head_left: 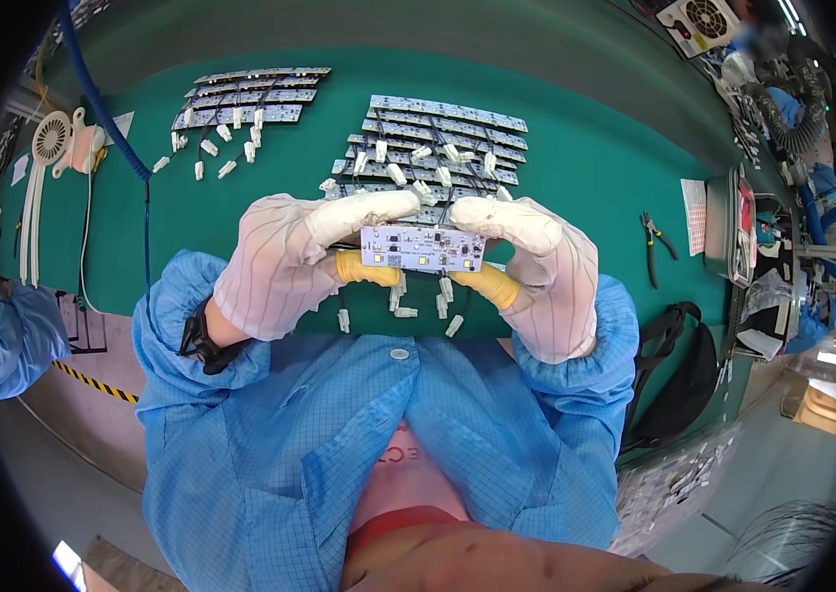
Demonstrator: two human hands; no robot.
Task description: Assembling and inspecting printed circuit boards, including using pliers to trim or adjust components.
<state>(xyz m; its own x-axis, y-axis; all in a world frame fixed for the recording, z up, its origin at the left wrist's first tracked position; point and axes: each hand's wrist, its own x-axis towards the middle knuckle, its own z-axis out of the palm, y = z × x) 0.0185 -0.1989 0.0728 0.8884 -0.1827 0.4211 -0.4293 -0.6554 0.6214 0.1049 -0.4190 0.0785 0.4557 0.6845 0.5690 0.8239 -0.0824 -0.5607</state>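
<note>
A small white LED circuit board (423, 249) with square yellowish LEDs is held up in front of me, level, between both hands. My left hand (285, 252), in a striped white glove with yellow thumb covering, pinches its left end. The right end is gripped by my right hand (546, 261), gloved the same way. Behind the board lies a group of long LED board strips (448, 118) in rows, with dark wires and white connectors (396, 174). Several more white connectors (405, 313) hang or lie just below the held board; which boards they belong to is hidden.
A second stack of LED strips (255, 97) lies at the back left of the green mat (625, 158). Cutting pliers (652, 247) and a black strap bag (680, 375) are on the right. A white fan (53, 138) and a blue hose (92, 79) stand left. Another person's blue sleeve (18, 340) shows far left.
</note>
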